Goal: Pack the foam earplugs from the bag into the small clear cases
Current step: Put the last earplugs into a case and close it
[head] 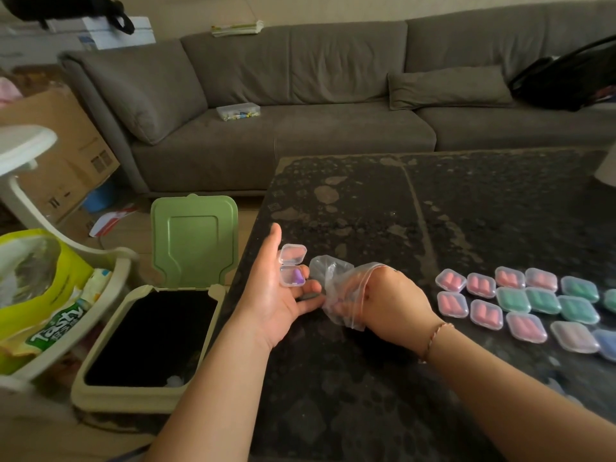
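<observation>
Left hand (276, 295) lay palm-up, fingers relaxed, cradling an open clear case (292, 265) with one purple earplug (297, 277) inside. Right hand (383, 300) was buried in the plastic bag (333, 285) on the tabletop (433, 221), its grip hidden. Best to fish out a single matching plug and keep the case level.

The left hand (278, 295) lay palm up, fingers relaxed, with a case (292, 265) on them. The right hand (383, 300) reached fingers-first into a bag (333, 278).
</observation>
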Demonstrator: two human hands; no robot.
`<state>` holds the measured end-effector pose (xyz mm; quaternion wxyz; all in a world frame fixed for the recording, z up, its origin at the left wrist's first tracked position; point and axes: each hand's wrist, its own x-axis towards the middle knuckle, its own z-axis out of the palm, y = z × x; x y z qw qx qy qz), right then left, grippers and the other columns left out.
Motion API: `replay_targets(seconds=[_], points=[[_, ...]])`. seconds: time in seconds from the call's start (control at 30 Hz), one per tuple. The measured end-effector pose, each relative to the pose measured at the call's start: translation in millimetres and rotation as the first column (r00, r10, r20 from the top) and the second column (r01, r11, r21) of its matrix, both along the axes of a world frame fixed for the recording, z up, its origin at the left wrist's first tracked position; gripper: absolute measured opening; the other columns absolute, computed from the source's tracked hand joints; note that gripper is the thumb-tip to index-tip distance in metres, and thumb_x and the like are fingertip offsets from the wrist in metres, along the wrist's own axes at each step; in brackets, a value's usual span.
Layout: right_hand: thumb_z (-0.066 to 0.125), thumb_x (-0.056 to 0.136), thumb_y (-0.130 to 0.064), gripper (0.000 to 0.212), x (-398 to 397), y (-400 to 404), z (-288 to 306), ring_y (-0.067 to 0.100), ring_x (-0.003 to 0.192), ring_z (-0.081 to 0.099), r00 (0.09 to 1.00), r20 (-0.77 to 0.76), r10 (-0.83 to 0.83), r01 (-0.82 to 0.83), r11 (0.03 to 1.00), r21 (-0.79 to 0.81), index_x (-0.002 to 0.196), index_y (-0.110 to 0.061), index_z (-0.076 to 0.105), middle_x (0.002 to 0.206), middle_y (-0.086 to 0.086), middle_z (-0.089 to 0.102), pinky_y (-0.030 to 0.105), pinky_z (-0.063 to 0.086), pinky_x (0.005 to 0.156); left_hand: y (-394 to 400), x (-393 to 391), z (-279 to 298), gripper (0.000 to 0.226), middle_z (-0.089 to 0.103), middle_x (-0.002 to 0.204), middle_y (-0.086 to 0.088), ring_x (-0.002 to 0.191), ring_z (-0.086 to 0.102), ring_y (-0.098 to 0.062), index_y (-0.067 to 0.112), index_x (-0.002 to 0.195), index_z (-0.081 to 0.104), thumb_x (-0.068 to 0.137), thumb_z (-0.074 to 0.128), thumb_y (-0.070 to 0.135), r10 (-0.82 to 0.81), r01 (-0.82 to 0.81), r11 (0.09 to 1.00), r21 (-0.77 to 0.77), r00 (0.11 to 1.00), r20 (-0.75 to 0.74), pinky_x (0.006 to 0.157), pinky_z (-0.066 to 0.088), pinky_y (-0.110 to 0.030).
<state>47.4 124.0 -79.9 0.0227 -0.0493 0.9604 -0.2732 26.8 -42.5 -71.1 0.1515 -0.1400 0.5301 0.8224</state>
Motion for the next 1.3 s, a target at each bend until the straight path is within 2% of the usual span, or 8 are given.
replay_targets(seconds=[0.2, 0.33, 0.47, 0.57, 0.77, 0.93, 1.13, 1.3], points=[[0.072, 0.081, -0.047, 0.011, 9.8, 26.5, 17.2, 0.001, 0.064, 0.058, 0.999, -0.042, 0.014, -0.014, 1.000, 0.002, 0.085, -0.037, 0.068, 0.066, -0.015, 0.062, 0.023, 0.048, 0.061, 0.1, -1.6, -5.1, 0.062, 0.052, 0.064, -0.003, 0.071, 0.060, -0.021, 0.016, 0.124, 0.058, 0.091, 0.044, 0.067, 0.007, -0.008, 1.000, -0.008, 0.999, -0.053, 0.100, 0.047, -0.058], [0.063, 0.082, -0.059, 0.022, 27.5, 55.1, 30.4, -0.002, 0.063, 0.058, 0.993, -0.099, 0.069, -0.054, 0.988, 0.147, 0.082, -0.037, 0.065, 0.064, -0.021, 0.061, 0.026, 0.051, 0.061, 3.7, 1.4, -6.4, 0.048, 0.055, 0.075, -0.004, 0.068, 0.054, -0.019, 0.013, 0.117, 0.062, 0.093, 0.052, 0.054, 0.086, -0.087, 0.996, 0.008, 0.978, -0.191, 0.083, 0.050, -0.043], [0.066, 0.083, -0.043, 0.013, 41.1, 60.5, 44.1, 0.006, 0.055, 0.062, 0.932, -0.358, -0.051, -0.017, 0.983, -0.184, 0.078, -0.031, 0.064, 0.070, -0.021, 0.066, 0.025, 0.049, 0.050, 12.4, 12.5, -2.0, 0.042, 0.054, 0.072, -0.003, 0.062, 0.046, -0.018, 0.012, 0.107, 0.062, 0.087, 0.056, 0.048, 0.122, -0.035, 0.955, 0.295, 0.952, -0.282, 0.068, 0.037, -0.034], [0.075, 0.083, -0.014, 0.012, 42.0, 47.8, 45.4, 0.007, 0.064, 0.070, 0.941, -0.313, -0.128, -0.054, 0.856, -0.514, 0.081, -0.020, 0.064, 0.076, -0.018, 0.074, 0.023, 0.053, 0.053, 28.4, 27.0, -3.9, 0.045, 0.058, 0.078, -0.004, 0.063, 0.049, -0.018, 0.012, 0.109, 0.063, 0.086, 0.056, 0.050, 0.090, 0.024, 0.906, 0.422, 0.965, -0.247, 0.069, 0.039, -0.034], [0.070, 0.082, 0.007, 0.023, 41.7, 30.0, 40.7, 0.012, 0.064, 0.072, 0.972, -0.235, 0.014, -0.174, 0.717, -0.675, 0.085, -0.016, 0.069, 0.079, 0.000, 0.076, 0.024, 0.052, 0.053, 48.3, 40.1, -6.5, 0.046, 0.066, 0.092, -0.010, 0.086, 0.066, -0.022, 0.012, 0.108, 0.067, 0.091, 0.049, 0.050, -0.003, 0.099, 0.953, 0.285, 0.948, -0.320, 0.075, 0.050, -0.034], [0.074, 0.084, -0.012, 0.023, 40.9, 31.0, 36.4, 0.007, 0.073, 0.067, 0.917, -0.393, 0.065, -0.194, 0.934, -0.298, 0.094, -0.033, 0.074, 0.094, -0.014, 0.066, 0.016, 0.051, 0.061, 47.8, 40.4, -4.1, 0.047, 0.063, 0.092, -0.011, 0.085, 0.061, -0.022, 0.009, 0.107, 0.065, 0.092, 0.053, 0.052, -0.097, 0.175, 0.964, 0.199, 0.933, -0.346, 0.073, 0.049, -0.032], [0.056, 0.090, -0.037, 0.020, 38.3, 35.7, 30.4, 0.011, 0.070, 0.062, 0.821, -0.557, 0.128, -0.171, 0.985, -0.025, 0.104, -0.038, 0.071, 0.103, -0.015, 0.054, 0.038, 0.054, 0.054, 50.8, 40.4, -7.6, 0.046, 0.060, 0.086, -0.008, 0.071, 0.052, -0.017, 0.007, 0.104, 0.062, 0.093, 0.049, 0.050, -0.196, 0.279, 0.938, 0.206, 0.916, -0.350, 0.065, 0.039, -0.030], [0.043, 0.094, -0.041, 0.032, 44.5, 33.2, 32.1, 0.012, 0.055, 0.056, 0.759, -0.611, 0.226, -0.109, 0.969, 0.224, 0.109, -0.040, 0.071, 0.101, -0.008, 0.059, 0.031, 0.044, 0.036, 50.6, 42.3, -8.5, 0.050, 0.065, 0.100, -0.010, 0.073, 0.058, -0.014, 0.003, 0.114, 0.060, 0.096, 0.048, 0.048, -0.215, 0.301, 0.925, 0.231, 0.917, -0.337, 0.067, 0.044, -0.027]])
